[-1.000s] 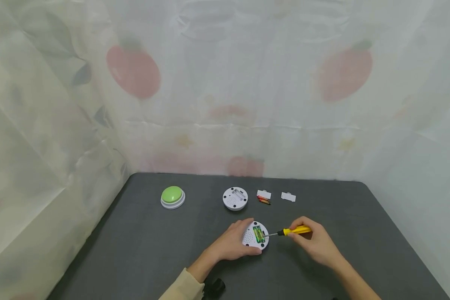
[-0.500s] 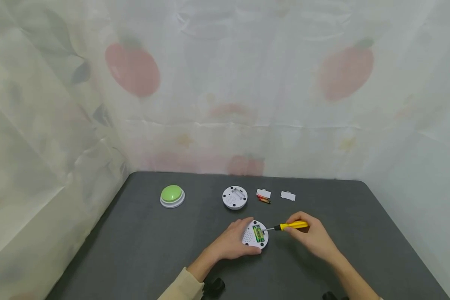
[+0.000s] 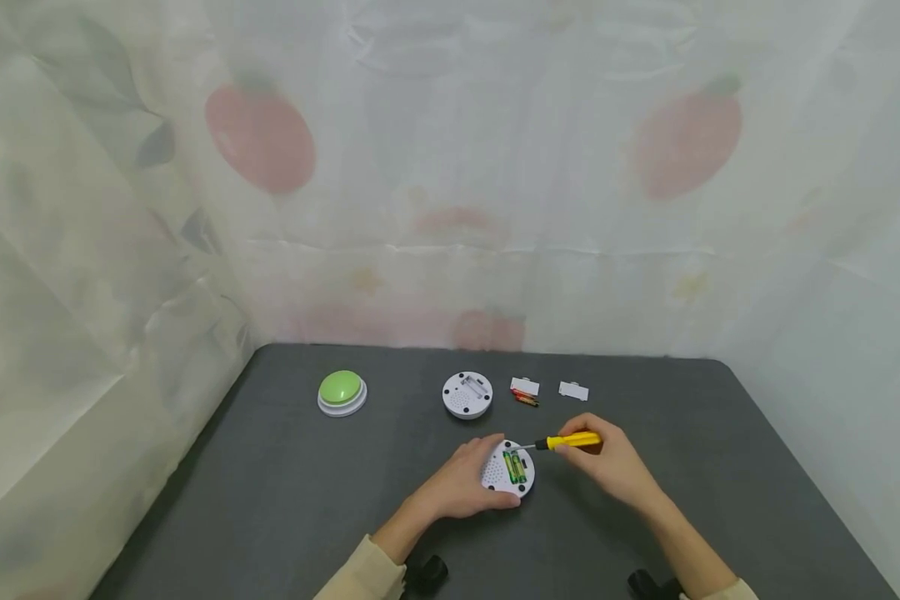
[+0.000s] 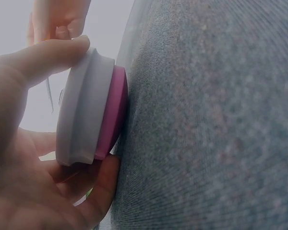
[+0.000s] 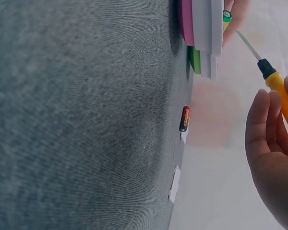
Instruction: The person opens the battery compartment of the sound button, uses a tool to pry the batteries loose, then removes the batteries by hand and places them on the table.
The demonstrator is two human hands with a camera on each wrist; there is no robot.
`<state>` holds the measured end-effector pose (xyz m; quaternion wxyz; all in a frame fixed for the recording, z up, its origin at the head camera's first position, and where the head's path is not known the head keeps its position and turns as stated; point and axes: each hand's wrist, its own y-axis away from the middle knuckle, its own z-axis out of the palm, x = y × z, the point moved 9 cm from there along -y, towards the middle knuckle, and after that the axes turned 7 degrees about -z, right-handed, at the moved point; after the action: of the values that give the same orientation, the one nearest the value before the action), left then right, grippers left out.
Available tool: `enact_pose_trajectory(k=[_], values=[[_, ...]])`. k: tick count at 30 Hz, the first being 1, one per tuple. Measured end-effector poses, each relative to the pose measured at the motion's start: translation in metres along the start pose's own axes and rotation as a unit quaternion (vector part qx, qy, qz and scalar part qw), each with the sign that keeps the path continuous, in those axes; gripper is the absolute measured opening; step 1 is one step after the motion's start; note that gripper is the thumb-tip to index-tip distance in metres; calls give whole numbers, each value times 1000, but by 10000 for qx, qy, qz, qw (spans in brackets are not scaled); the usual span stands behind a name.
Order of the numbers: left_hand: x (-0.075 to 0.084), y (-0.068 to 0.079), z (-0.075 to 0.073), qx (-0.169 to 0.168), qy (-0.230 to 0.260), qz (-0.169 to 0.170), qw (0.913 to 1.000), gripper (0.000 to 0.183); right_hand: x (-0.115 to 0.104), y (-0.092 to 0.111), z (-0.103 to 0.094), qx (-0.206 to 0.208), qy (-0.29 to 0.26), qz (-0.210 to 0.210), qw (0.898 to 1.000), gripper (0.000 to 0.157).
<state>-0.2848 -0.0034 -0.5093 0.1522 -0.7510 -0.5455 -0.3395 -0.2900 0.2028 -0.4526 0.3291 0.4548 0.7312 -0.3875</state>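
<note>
My left hand [image 3: 459,485] grips the sides of a round white push-button [image 3: 496,477], thumb and fingers on opposite edges. It lies upside down, its pink dome [image 4: 116,108] facing the table in the left wrist view. Two green batteries [image 3: 515,467] sit in the uncovered compartment on its underside; one battery end [image 5: 227,16] shows in the right wrist view. My right hand [image 3: 607,462] holds a yellow-handled screwdriver [image 3: 579,440] between thumb and fingers. Its thin metal shaft [image 5: 248,44] points at the compartment's far end; whether the tip touches anything I cannot tell.
Behind stands a second upturned white button [image 3: 467,396] with a bare battery compartment. A green-domed button [image 3: 341,389] is at back left. Red batteries [image 3: 525,397] lie beside one white cover [image 3: 525,385], with another white cover [image 3: 573,391] to the right. The table [image 3: 270,500] is dark grey.
The screwdriver and my right hand have shifted left and away from me, bringing the tip from the compartment's near right side to its far end. My left hand keeps its hold.
</note>
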Motion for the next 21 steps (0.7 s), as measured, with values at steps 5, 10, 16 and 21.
enact_pose_trajectory(k=[5, 10, 16, 21], values=[[-1, 0, 0, -5, 44, -13, 10000, 96, 2, -5, 4, -142, 35, 127, 9998, 19], [0, 0, 0, -34, 73, -58, 10000, 95, 6, -9, 7, -163, 143, 179, 9996, 15], [-1, 0, 2, -109, 84, -124, 9998, 95, 2, -13, 6, -272, 557, 19, 9981, 16], [-2, 0, 2, -99, 51, -124, 9999, 95, -10, -18, 8, -568, 1016, -265, 9928, 15]])
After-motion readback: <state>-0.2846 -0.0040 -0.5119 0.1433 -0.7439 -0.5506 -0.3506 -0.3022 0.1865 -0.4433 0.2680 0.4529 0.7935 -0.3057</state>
